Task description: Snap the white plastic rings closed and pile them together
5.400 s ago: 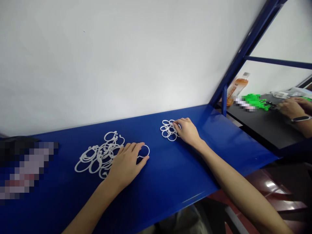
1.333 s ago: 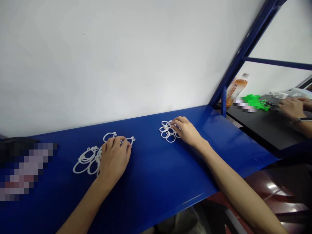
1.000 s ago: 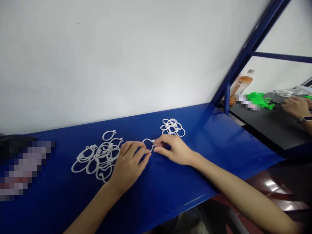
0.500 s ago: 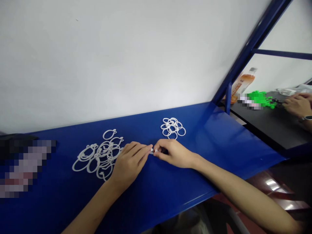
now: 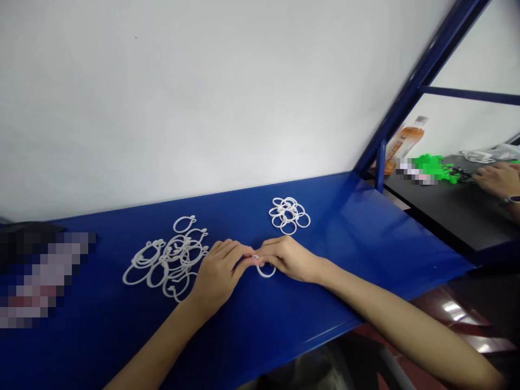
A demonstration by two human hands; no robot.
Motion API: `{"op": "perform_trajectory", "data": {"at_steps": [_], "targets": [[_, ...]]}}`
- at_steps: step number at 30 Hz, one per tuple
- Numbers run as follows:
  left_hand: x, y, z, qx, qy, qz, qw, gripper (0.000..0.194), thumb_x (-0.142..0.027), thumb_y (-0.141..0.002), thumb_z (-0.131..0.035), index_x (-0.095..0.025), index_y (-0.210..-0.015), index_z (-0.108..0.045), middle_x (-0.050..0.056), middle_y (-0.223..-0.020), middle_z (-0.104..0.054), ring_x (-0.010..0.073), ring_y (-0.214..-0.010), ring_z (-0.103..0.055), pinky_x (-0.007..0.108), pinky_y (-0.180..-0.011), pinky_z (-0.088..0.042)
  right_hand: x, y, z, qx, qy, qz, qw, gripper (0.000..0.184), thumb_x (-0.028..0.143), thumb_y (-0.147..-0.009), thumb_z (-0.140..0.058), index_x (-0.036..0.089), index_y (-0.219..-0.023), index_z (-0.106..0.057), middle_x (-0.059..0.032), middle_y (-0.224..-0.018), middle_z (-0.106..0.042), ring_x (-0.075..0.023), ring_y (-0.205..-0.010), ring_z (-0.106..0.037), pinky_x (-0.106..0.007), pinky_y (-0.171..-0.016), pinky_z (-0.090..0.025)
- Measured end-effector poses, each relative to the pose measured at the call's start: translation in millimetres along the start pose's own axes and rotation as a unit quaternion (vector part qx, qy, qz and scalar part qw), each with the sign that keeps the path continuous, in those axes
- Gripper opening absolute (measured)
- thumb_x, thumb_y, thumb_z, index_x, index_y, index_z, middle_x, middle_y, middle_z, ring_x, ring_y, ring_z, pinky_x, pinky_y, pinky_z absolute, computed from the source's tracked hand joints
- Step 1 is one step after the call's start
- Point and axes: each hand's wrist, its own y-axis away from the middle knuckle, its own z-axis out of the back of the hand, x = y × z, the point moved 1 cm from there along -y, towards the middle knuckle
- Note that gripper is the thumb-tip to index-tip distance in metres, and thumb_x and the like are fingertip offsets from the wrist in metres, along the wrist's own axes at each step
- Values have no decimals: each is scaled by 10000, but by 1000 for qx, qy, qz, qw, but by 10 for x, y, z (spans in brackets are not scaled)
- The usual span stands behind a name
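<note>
Tabletop (image 5: 345,222): blue, against white wall (image 5: 203,108) | black desk (image 5: 439,208) rightward | grip: left hand (image 5: 219,271), right hand (image 5: 294,260) pinching white ring (image 5: 266,276)

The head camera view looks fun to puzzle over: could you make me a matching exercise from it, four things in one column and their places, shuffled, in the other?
Things
1. Single thin white ring
2. Loose pile of thin white rings
3. Compact, flower-like cluster of white rings
4. Clear bottle of orange liquid

Places
A. Just beyond the right hand
B. At the right of the picture, near the bright green objects
C. Held at the fingertips of both hands
D. On the far side of the left hand from the right one

Right pairs: 1-C, 2-D, 3-A, 4-B
</note>
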Motion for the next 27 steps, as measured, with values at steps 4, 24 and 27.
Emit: {"op": "perform_trajectory", "data": {"at_steps": [4, 24, 27], "targets": [[-3, 6, -7, -3, -14, -10, 1000, 187, -267, -991, -531, -211, -830, -608, -29, -798, -700, 141, -747, -616, 315, -749, -423, -1, 16, -57, -9, 59, 26, 998, 290, 227, -1045, -427, 134, -1019, -701, -64, -824, -699, -155, -739, -595, -272, -711, -481], [-116, -49, 46, -79, -38, -74, 993, 198, -140, -987, -476, -217, -811, -522, -35, -672, -632, 133, -622, -556, 294, -676, -433, 154, 28, -72, -43, 242, 58, 968, 276, 137, -1033, -382, 147, -1021, -657, -42, -786, -656, -155, -666, -530, -274, -628, -422], [-110, -29, 29, -66, -26, -64, 995, 211, -120, -981, -466, -217, -803, -523, -41, -674, -642, 126, -617, -565, 292, -664, -427, 155, 40, -84, -28, 269, 74, 960, 267, 137, -1033, -392, 139, -1002, -658, -50, -782, -659, -160, -669, -532, -286, -624, -424]]}}
